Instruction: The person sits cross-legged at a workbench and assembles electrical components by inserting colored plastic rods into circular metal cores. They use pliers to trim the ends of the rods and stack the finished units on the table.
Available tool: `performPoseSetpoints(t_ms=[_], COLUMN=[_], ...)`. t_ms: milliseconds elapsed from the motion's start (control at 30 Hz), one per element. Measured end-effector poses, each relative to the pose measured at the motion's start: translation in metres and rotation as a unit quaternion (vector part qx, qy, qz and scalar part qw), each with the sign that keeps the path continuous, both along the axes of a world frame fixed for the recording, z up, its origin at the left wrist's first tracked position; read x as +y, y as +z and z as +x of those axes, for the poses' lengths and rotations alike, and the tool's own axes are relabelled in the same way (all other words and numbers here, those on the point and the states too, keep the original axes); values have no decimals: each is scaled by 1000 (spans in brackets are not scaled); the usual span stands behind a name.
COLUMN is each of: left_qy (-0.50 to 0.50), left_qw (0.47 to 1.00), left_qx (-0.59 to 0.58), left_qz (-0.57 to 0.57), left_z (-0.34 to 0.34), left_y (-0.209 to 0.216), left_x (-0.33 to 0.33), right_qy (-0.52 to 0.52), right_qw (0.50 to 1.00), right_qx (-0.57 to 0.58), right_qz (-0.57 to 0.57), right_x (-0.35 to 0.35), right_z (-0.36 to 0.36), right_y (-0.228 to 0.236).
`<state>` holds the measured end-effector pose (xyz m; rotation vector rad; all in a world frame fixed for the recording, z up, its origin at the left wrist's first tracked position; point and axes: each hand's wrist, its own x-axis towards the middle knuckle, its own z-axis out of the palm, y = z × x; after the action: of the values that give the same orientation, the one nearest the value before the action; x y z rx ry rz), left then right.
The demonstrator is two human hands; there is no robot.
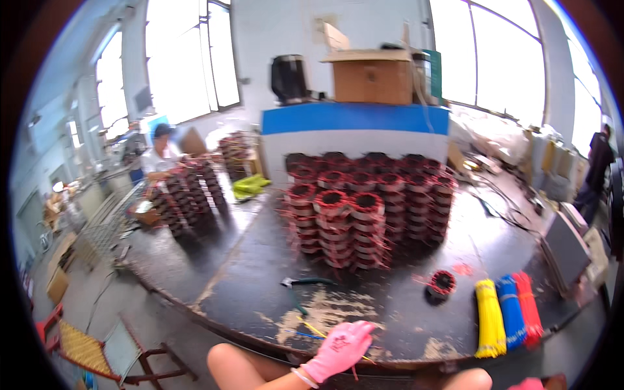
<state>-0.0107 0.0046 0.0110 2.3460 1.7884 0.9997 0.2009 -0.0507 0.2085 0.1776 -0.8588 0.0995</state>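
My left hand (341,348), in a pink glove, is at the table's near edge with its fingers closed and pointing right. Thin yellow and blue wires (311,328) stick out on its far left side, and short yellow and red ends show below the fingers. At the bottom right edge a bit of pink glove shows, seemingly my right hand (530,383); its fingers are out of sight. Pliers with dark handles (305,282) lie beyond my left hand. A single motor stator with red windings (442,284) sits right of them on the dark table (416,318).
Stacks of red-wound stators (351,221) stand mid-table before a blue-topped panel (357,120). Yellow (490,318), blue (511,312) and red wire bundles (527,309) lie at right. More stacks (188,192) stand far left, near a person (159,156). A chair (110,351) is lower left.
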Motion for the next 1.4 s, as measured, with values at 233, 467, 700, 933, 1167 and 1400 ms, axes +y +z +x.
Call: performPoseSetpoints(t_ms=[233, 467, 700, 933, 1167, 1400], left_qy=[28, 3, 9, -16, 5, -14], left_qw=[999, 998, 998, 999, 999, 1000], left_qx=[-17, -45, -37, 33, -25, 12], left_qz=[7, -35, -50, -31, -37, -25], left_z=[-4, 10, 5, 4, 0, 9], left_y=[-14, -11, -14, 2, -18, 6], left_x=[-2, -5, -1, 1, 2, -2], right_qy=[-265, -233, -482, -469, -515, -408], right_qw=[836, 700, 528, 289, 253, 238], right_qx=[-439, -153, -224, -349, -410, -385], right_qz=[-195, -657, -662, -758, -709, -793], right_x=[58, 91, 129, 186, 199, 203], right_z=[69, 260, 358, 370, 366, 372], right_y=[-66, -191, -234, -212, -201, -187])
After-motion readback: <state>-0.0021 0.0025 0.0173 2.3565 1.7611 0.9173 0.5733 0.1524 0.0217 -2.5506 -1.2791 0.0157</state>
